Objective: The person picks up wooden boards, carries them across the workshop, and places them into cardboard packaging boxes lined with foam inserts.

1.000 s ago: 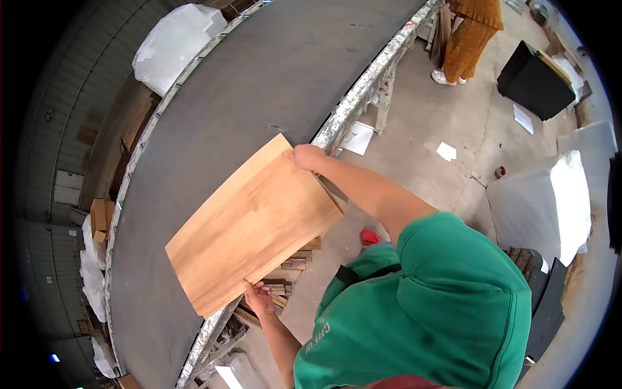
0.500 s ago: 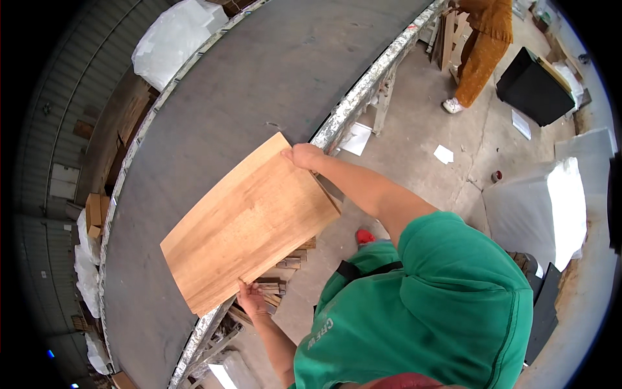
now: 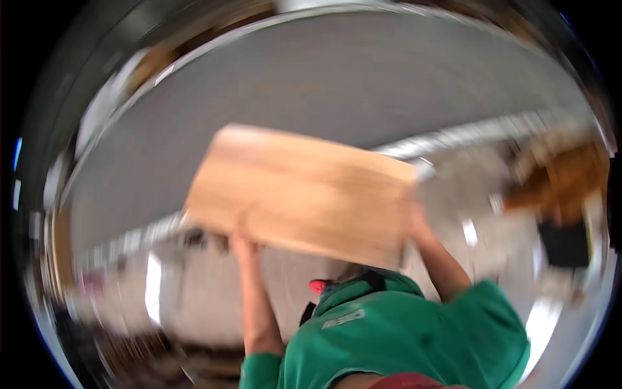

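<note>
A rectangular light-brown wooden board (image 3: 298, 188) is held between my two hands, over the near edge of a long grey worktable (image 3: 311, 78). My left hand (image 3: 243, 243) grips its near long edge toward the left, the thumb on top and the other fingers hidden beneath. At the right end my right hand (image 3: 414, 217) closes on the short side. Motion smears both hands and the board. Whether the board touches the table cannot be made out.
A pale, blurred rail (image 3: 479, 133) runs along the table's near edge. To the right a person in orange-brown clothing (image 3: 564, 181) is beside a black box-like thing (image 3: 565, 243). White sheets, one a long strip (image 3: 153, 288), lie on the floor.
My view has swung round, so the table now stretches across the top. The board has turned from slanting up rightward to nearly crosswise. Both hands still hold it, the right now lower.
</note>
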Demonstrator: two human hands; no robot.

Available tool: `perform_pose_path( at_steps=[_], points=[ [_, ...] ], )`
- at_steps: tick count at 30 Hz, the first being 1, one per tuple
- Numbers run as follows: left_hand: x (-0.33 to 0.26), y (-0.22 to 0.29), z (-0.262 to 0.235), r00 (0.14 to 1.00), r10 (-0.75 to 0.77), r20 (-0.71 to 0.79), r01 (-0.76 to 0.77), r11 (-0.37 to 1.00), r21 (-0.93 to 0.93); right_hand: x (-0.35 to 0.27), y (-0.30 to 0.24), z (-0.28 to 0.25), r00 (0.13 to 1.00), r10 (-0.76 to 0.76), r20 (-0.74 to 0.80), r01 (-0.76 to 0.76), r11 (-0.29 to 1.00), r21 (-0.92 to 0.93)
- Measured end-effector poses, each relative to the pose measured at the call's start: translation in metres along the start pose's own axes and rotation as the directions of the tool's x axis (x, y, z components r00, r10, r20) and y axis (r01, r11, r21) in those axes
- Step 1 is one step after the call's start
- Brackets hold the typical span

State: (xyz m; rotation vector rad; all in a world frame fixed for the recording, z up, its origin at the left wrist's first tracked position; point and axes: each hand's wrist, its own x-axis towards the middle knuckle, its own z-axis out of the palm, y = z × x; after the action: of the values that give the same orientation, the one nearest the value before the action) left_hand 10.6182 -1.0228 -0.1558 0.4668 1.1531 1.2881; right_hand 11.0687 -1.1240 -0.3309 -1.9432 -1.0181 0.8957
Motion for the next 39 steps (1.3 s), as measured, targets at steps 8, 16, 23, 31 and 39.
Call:
perform_pose_path(
  at_steps=[8,16,23,31,39],
  points=[
    [-0.113,0.034,-0.103,0.988,0.085,-0.125,-0.079,0.996,0.050,-0.129,-0.203,-0.005,0.983,0.176,-0.051,-0.141,0.904,0.405],
    [-0.141,0.140,-0.266,0.768,0.388,-0.510,-0.631,0.597,-0.496,-0.174,-0.414,0.187,0.946,-0.313,0.087,0.231,0.836,0.497],
    [-0.191,0.151,-0.434,0.646,0.392,-0.655,-0.756,0.215,-0.618,-0.213,-0.457,0.404,0.865,-0.387,0.320,0.215,0.861,0.460],
    [-0.274,0.189,-0.562,0.303,0.142,-0.942,-0.935,0.234,-0.265,-0.302,-0.485,0.703,0.544,-0.422,0.725,0.267,0.906,0.328],
    [-0.386,0.313,-0.636,-0.564,0.160,-0.810,-0.796,0.157,0.585,-0.531,-0.529,0.965,0.124,-0.069,0.990,0.331,0.943,0.024]
  ],
)
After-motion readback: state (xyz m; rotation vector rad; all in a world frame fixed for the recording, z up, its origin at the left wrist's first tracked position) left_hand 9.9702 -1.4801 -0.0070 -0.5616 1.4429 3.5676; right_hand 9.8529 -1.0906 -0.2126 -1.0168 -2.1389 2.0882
